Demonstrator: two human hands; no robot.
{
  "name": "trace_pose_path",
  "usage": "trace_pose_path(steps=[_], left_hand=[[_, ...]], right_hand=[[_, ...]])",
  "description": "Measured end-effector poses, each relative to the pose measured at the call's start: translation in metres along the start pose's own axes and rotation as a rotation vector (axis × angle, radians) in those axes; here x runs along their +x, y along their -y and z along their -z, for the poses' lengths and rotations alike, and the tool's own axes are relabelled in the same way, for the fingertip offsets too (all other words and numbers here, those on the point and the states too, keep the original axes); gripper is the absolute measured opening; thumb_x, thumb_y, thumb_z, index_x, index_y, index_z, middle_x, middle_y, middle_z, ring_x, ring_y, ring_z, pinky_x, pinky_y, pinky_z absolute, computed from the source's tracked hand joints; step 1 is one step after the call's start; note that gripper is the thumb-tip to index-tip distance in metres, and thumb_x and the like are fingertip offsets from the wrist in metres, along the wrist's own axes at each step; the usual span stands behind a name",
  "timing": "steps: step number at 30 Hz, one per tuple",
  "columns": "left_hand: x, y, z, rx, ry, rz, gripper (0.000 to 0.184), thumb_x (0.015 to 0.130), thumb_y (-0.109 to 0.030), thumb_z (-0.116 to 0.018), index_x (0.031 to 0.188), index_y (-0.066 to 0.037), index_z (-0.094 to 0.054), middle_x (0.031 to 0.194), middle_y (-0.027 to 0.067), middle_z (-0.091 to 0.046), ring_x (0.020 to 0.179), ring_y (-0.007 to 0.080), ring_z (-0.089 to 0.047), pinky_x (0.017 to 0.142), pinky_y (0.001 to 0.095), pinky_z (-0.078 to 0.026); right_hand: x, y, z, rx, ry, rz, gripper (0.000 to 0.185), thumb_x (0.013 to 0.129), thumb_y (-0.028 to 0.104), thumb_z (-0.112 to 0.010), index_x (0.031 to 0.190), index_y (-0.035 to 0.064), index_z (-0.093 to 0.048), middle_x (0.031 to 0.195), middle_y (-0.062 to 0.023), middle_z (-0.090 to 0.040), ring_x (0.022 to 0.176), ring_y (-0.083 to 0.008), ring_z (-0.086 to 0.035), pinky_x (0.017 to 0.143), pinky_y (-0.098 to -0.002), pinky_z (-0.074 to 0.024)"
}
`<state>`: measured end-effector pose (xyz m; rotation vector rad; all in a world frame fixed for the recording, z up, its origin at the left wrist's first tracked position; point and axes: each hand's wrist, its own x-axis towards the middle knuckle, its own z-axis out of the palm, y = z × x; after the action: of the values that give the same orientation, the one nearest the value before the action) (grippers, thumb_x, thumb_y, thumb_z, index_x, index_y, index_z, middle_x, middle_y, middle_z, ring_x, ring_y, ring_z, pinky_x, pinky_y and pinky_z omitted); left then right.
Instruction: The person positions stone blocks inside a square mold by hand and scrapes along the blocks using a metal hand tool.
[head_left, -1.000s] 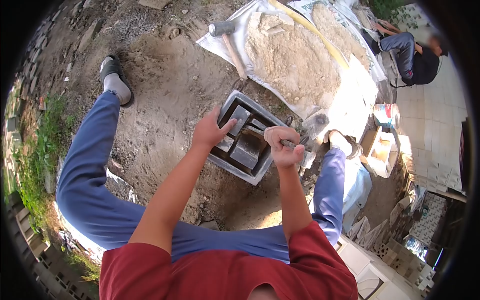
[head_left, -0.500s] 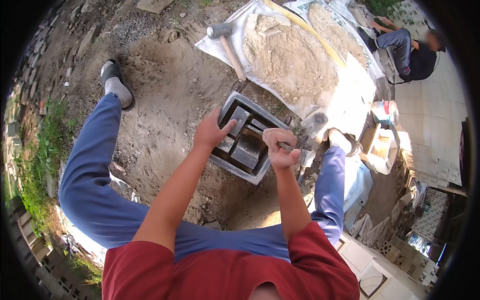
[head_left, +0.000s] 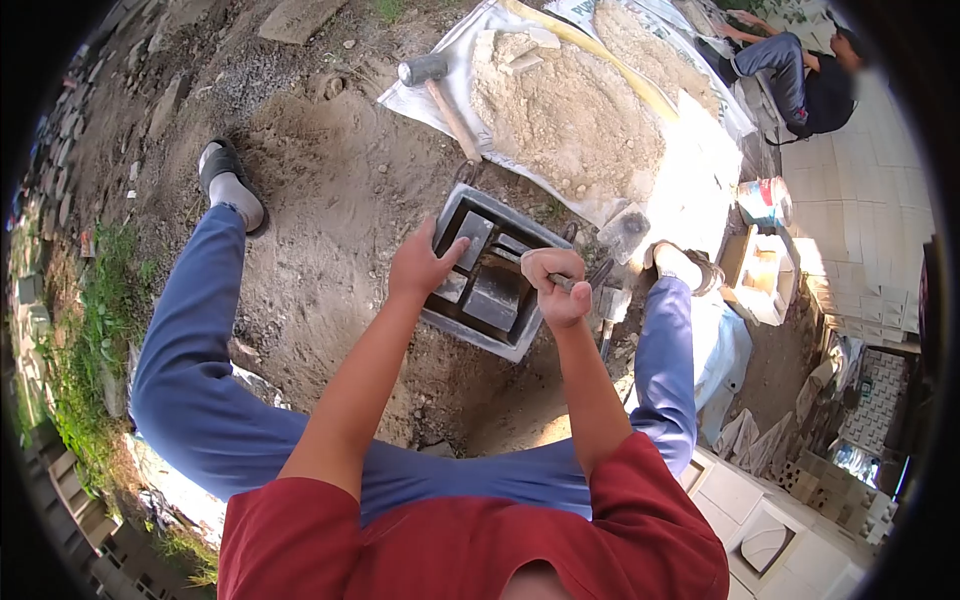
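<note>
A grey rectangular block mould (head_left: 478,338) sits on the dirt between my legs, with several dark blocks and slots inside its frame. My left hand (head_left: 415,262) grips its left wall, thumb reaching inward over an inner block and fingers along the outside. Over the mould's right side, my right hand (head_left: 556,285) is closed round a slim handle. The tool looks like a brush with a pale head (head_left: 615,303), though the fingers and the clutter behind hide part of it.
A mallet (head_left: 424,69) lies at the edge of a white sheet (head_left: 400,96) heaped with sandy powder (head_left: 570,120). A dusty grey block (head_left: 626,230) is near my right foot. Farther right stand a paint bucket (head_left: 766,201) and a pale box (head_left: 742,270). Another person (head_left: 825,95) sits at upper right.
My right hand has shifted slightly to the left, and the tool's handle has turned in it. My left hand stays on the mould. The whole view has tilted slightly.
</note>
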<state>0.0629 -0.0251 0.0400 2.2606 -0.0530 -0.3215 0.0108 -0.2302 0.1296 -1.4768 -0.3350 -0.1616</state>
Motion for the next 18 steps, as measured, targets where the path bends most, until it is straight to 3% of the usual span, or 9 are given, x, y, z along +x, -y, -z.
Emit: trace_pose_path(steps=[9,11,18], left_hand=[[0.000,-0.001,-0.002,0.021,-0.030,-0.013,0.078,0.084,-0.056,-0.068,0.135,0.000,-0.052,0.107,0.0272,-0.068,0.100,0.0435,-0.065,0.085,0.0483,-0.052],[-0.001,-0.005,0.001,0.006,0.000,0.019,0.074,0.084,-0.056,-0.068,0.130,0.000,-0.054,0.105,0.0275,-0.068,0.099,0.0437,-0.065,0.085,0.0486,-0.051],[0.000,0.003,-0.006,0.049,-0.038,-0.028,0.065,0.085,-0.055,-0.068,0.117,0.000,-0.058,0.098,0.0265,-0.069,0.094,0.0448,-0.066,0.081,0.0503,-0.052]], right_hand=[[0.009,0.047,0.008,0.073,-0.003,0.004,0.085,0.083,0.086,-0.038,0.055,0.0067,-0.025,0.053,0.0005,-0.024,0.044,-0.0144,-0.025,0.046,-0.0316,-0.0149],[-0.008,0.003,0.019,-0.016,0.006,-0.030,0.084,0.080,0.088,-0.039,0.054,0.0093,-0.024,0.051,0.0007,-0.026,0.045,-0.0143,-0.024,0.047,-0.0314,-0.0167],[-0.006,-0.001,0.014,0.025,-0.057,-0.018,0.085,0.082,0.088,-0.038,0.055,0.0079,-0.024,0.052,0.0010,-0.025,0.046,-0.0136,-0.024,0.048,-0.0318,-0.0163]])
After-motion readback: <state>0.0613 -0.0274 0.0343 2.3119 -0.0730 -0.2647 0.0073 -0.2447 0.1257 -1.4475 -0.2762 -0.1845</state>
